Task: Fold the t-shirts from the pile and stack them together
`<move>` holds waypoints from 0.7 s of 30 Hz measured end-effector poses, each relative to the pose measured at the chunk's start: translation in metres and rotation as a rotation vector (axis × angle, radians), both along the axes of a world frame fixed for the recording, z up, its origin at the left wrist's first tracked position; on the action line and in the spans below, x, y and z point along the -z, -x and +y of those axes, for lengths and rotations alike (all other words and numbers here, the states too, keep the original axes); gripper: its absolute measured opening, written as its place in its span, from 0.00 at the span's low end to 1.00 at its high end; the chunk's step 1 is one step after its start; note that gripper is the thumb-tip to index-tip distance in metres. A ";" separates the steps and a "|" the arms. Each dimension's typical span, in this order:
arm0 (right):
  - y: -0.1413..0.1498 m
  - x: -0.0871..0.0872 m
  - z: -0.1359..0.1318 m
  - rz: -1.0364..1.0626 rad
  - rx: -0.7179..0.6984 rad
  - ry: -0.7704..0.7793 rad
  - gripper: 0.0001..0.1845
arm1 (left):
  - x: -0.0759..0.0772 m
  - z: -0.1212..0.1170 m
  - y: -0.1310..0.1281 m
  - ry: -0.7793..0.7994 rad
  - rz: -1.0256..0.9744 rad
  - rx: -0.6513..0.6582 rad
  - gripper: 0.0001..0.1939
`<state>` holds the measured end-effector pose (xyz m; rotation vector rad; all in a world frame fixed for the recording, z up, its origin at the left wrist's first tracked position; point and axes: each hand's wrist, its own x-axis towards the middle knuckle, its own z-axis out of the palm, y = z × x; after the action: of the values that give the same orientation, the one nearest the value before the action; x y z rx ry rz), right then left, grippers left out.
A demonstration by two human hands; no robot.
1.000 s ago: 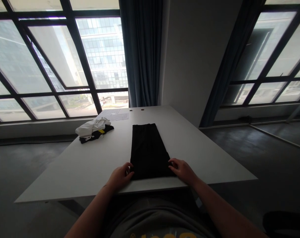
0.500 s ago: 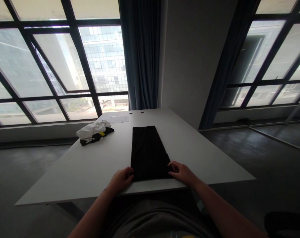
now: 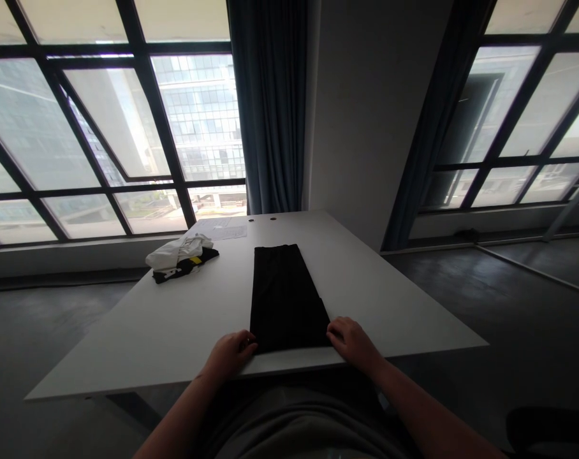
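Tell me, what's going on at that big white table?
A person has both hands at a flat piece of black cloth on the white table. The left hand is at its near left corner, the right hand at its near right one. How tight either grip is, I can't tell. Farther back on the left lies a white and black bundle, with some paper beyond it.

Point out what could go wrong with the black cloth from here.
The near edge of the black cloth lies close to the front edge of the table, so a pull toward the person might drag it over.

The left hand and right hand are at its two near corners; uneven movement could skew or crease it.

Its right side shows a small step, so any layers there might slip.
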<state>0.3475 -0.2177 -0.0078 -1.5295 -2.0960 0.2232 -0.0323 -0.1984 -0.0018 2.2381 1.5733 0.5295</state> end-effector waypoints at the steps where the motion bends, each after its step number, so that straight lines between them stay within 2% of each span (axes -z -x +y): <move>1: 0.001 0.002 0.000 -0.043 0.029 -0.046 0.10 | 0.000 0.000 0.000 -0.016 0.011 0.007 0.08; 3: 0.003 0.006 0.001 -0.098 0.102 -0.104 0.12 | 0.000 0.002 0.000 -0.063 0.021 0.028 0.09; 5: 0.003 0.010 0.006 -0.123 0.152 -0.100 0.17 | 0.002 0.008 0.001 -0.121 0.001 0.072 0.10; 8: 0.001 0.016 0.016 -0.165 0.157 -0.009 0.25 | 0.004 0.021 0.004 -0.183 -0.054 0.107 0.08; 12: 0.001 0.019 0.023 -0.234 0.156 0.127 0.30 | 0.010 0.039 0.004 -0.185 -0.027 0.095 0.17; 14: 0.002 0.020 0.024 -0.251 0.160 0.180 0.31 | 0.013 0.045 0.002 -0.197 0.002 0.075 0.18; 18: 0.002 0.017 0.029 -0.271 0.136 0.284 0.34 | 0.019 0.053 0.000 -0.233 0.007 0.001 0.17; 21: -0.002 0.011 0.043 -0.270 0.107 0.329 0.35 | 0.018 0.060 0.002 -0.211 0.004 0.007 0.18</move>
<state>0.3493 -0.1749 -0.0192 -1.9540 -2.2579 0.3538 -0.0341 -0.1380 -0.0201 2.3974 1.5758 0.7198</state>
